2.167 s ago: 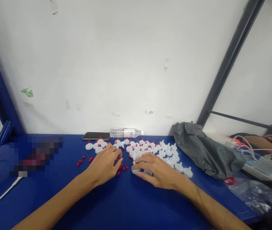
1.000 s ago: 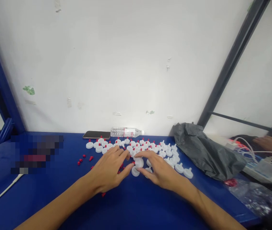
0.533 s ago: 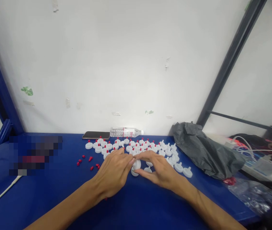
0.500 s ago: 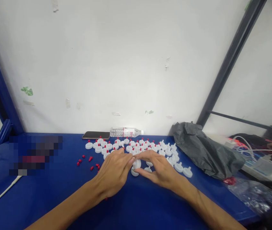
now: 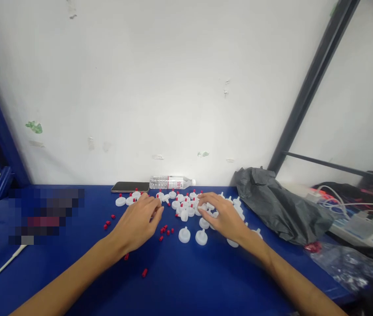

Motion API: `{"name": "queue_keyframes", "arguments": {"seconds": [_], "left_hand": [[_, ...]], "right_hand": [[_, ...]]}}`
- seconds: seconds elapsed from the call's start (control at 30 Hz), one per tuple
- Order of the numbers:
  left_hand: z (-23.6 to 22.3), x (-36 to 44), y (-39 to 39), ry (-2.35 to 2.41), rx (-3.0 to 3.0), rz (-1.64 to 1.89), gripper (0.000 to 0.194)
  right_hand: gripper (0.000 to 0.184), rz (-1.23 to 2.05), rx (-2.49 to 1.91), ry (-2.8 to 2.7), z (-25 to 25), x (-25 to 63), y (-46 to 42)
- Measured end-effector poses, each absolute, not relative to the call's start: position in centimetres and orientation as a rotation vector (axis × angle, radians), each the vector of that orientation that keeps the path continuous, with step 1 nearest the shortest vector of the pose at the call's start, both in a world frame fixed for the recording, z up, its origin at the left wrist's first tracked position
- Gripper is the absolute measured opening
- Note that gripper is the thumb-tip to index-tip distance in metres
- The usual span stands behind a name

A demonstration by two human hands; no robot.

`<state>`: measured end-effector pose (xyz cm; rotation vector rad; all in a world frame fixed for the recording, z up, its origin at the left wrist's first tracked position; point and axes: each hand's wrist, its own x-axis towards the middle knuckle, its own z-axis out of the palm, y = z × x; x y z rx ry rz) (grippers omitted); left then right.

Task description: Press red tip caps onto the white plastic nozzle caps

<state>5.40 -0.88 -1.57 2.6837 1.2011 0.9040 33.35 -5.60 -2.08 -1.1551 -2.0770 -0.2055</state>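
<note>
My left hand (image 5: 140, 221) is over the left part of the pile, fingers curled in and closed. A bit of red, apparently a small red tip cap, shows between its fingertips. My right hand (image 5: 222, 217) arches over the middle of the pile, its thumb and forefinger around a white spout cap (image 5: 202, 206), partly hidden by the fingers. Between the hands a white spout cap with a red tip (image 5: 184, 214) lies tilted. Two untipped white spout caps, one to the left (image 5: 184, 235) and one to the right (image 5: 201, 237), stand nearer me. Loose red tip caps (image 5: 164, 229) lie beside my left hand.
Behind the pile lie a phone (image 5: 130, 187) and a clear water bottle (image 5: 170, 182), against the wall. At the right are a black plastic bag (image 5: 272, 202), a clear bag (image 5: 347, 267) and a power strip (image 5: 364, 232) with cables. A white cable (image 5: 2, 270) crosses the left side.
My hands were together at a white spout cap and have moved apart, left hand to the left, right hand to the right and up. A red-tipped spout cap now lies tilted between them.
</note>
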Motion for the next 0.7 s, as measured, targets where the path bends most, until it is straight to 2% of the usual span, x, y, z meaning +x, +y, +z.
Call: {"name": "queue_keyframes", "arguments": {"seconds": [0.3,0.43,0.7], "left_hand": [[-3.2,5.8,-0.7,0.987,2.842,0.755,0.017],[-3.3,5.7,-0.8,0.996,2.841,0.674,0.016],[-3.2,5.8,-1.0,1.018,2.835,0.603,0.019]], "right_hand": [[0.009,-0.212,-1.155,-2.294,-2.7,33.6,-5.2],[0.018,-0.216,-1.209,-2.278,-2.0,33.7,-5.3],[0.035,-0.349,-1.604,-2.014,-1.0,35.9,-4.8]]}}
